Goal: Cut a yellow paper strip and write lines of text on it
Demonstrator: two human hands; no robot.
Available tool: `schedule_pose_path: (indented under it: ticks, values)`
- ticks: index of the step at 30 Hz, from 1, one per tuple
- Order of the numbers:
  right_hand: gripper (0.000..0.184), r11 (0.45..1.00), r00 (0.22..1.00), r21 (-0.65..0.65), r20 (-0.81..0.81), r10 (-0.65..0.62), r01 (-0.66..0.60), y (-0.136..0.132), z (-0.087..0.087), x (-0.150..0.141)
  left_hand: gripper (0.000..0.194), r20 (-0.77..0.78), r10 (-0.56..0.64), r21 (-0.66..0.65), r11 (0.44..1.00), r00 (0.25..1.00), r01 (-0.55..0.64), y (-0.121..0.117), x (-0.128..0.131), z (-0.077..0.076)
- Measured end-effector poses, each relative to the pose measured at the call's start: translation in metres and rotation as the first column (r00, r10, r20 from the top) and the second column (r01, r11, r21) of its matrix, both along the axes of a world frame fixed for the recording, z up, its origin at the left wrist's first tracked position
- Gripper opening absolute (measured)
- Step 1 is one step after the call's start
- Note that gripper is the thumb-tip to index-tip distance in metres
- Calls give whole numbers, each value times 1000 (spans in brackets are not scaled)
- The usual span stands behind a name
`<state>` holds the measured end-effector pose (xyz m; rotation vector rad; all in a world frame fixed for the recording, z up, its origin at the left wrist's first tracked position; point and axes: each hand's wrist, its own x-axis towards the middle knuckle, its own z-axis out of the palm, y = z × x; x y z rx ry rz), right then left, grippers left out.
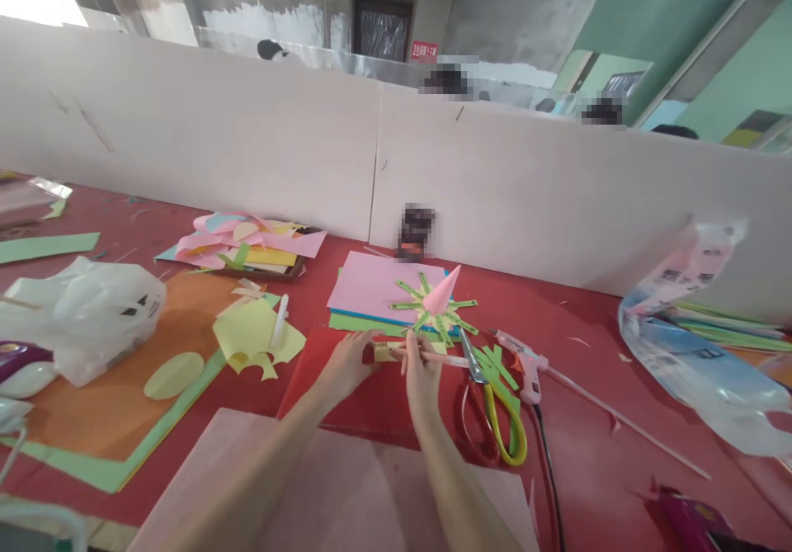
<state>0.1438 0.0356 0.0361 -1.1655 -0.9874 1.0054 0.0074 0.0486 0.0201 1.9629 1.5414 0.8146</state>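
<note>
My right hand (421,362) is closed around a pale pen (446,359), its tip over a narrow yellow paper strip (388,352) with small dark marks. At the strip's left end rests my left hand (354,356), thumb and forefinger apart around it. The strip lies on a red sheet (371,399). Just beyond my hands stands a pink paper cone (444,292) on a yellow piece with green strips (465,304) radiating out. Scissors (498,416) with yellow and red handles lie right of my right hand, over green paper strips (498,368).
A glue gun (527,368) with a cord and a long thin stick (624,424) lie to the right, near a plastic bag (699,354). Leftward are a tray of paper scraps (297,268), cut yellow paper (247,333) and a white bag (105,309). A white partition (247,139) closes the back.
</note>
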Motion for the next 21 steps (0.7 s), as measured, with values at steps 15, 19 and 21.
schedule_pose_path:
  ticks: [15,19,21]
  values:
    - [29,998,975,-39,214,64,-57,26,-12,2,44,-678,106,238,968,727,81,-43,23,1]
    - [22,995,962,-39,258,94,-86,23,-9,-1,40,-762,56,290,921,645,262,-49,22,-7]
    - [21,994,958,-34,264,109,-104,22,-8,-2,39,-760,39,301,906,648,298,-48,19,-9]
